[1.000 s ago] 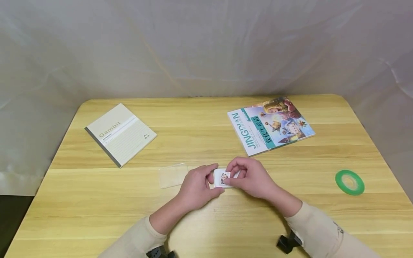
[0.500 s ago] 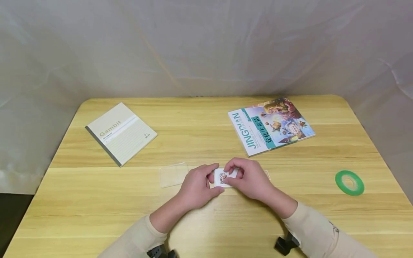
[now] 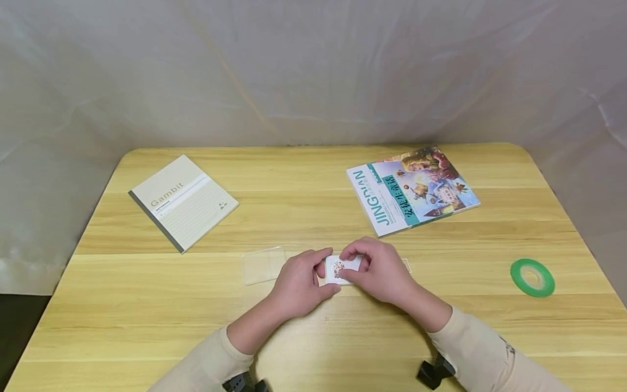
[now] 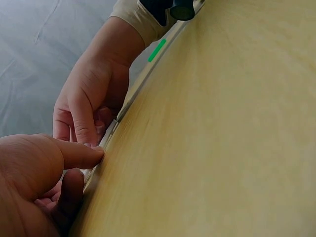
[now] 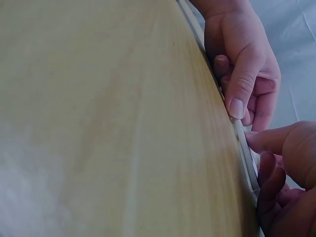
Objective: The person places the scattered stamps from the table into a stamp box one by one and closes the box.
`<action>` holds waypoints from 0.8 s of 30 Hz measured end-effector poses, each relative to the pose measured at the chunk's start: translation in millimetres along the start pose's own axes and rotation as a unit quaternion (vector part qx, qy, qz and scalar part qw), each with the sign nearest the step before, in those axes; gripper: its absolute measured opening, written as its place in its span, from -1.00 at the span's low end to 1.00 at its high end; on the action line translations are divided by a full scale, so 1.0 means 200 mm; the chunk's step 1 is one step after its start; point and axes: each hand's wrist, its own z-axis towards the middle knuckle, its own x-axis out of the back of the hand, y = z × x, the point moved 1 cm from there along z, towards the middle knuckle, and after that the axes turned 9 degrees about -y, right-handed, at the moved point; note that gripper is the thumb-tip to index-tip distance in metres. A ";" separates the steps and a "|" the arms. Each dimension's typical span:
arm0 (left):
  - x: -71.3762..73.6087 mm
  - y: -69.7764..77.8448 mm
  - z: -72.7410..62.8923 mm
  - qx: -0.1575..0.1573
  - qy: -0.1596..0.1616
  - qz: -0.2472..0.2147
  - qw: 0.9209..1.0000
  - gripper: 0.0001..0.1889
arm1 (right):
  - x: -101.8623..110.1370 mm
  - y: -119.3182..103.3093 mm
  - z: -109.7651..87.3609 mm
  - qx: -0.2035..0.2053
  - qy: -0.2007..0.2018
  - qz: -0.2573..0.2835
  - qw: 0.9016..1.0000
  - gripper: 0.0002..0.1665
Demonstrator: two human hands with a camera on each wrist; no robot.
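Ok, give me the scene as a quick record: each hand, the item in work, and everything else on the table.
Left hand: grips the white card's left end
Right hand: holds the white card's right end
White card: small printed picture on top; single or stacked, cannot tell
Clear plastic piece: flat, left of the left hand
Pale-edged piece: beside the right hand, mostly hidden
Notebook: far left, marked Gambit
Book: far right, illustrated cover
Green ring: right side
Table: wood-grain top
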 end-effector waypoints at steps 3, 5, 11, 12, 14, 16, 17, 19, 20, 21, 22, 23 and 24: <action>0.00 0.00 0.00 0.000 0.000 0.002 1.000 -0.32 | 0.00 0.00 0.00 0.002 0.000 -0.009 1.000 -0.72; 0.00 0.00 0.00 -0.001 -0.001 0.002 1.000 -0.32 | 0.01 -0.01 0.00 0.003 -0.003 -0.016 1.000 -0.72; 0.00 0.00 0.00 -0.003 -0.001 -0.003 1.000 -0.33 | 0.01 -0.01 0.01 0.017 -0.025 -0.027 0.999 -0.76; 0.00 0.00 0.00 -0.003 -0.002 -0.004 1.000 -0.33 | 0.01 -0.01 0.01 0.018 -0.029 -0.027 0.999 -0.77; 0.00 0.00 0.00 -0.004 -0.001 -0.004 1.000 -0.33 | 0.02 -0.01 0.01 0.019 -0.035 -0.025 0.999 -0.78; 0.00 0.00 0.00 -0.004 -0.001 -0.005 1.000 -0.33 | 0.02 -0.01 0.01 0.020 -0.039 -0.023 0.999 -0.78; 0.00 0.00 0.00 -0.004 -0.001 -0.005 1.000 -0.33 | 0.02 -0.01 0.01 0.021 -0.041 -0.023 0.999 -0.79; 0.00 0.01 0.00 -0.003 -0.001 -0.005 1.000 -0.33 | 0.02 -0.01 0.01 0.021 -0.043 -0.023 0.999 -0.78; 0.00 0.01 0.00 -0.002 -0.001 -0.005 1.000 -0.33 | 0.02 -0.01 0.01 0.021 -0.042 -0.022 0.999 -0.77; 0.00 0.01 0.00 -0.002 -0.001 -0.005 1.000 -0.33 | 0.02 -0.01 0.01 0.022 -0.041 -0.020 0.999 -0.76; 0.00 0.00 0.00 -0.002 -0.001 -0.005 1.000 -0.34 | 0.02 -0.02 0.01 0.023 -0.037 -0.020 0.999 -0.75; 0.00 0.00 0.00 -0.002 -0.001 -0.005 1.000 -0.34 | 0.03 -0.02 0.01 0.024 -0.032 -0.019 0.999 -0.74; 0.00 0.00 0.00 -0.001 -0.002 -0.004 1.000 -0.34 | 0.03 -0.02 0.00 0.025 -0.026 -0.016 0.999 -0.73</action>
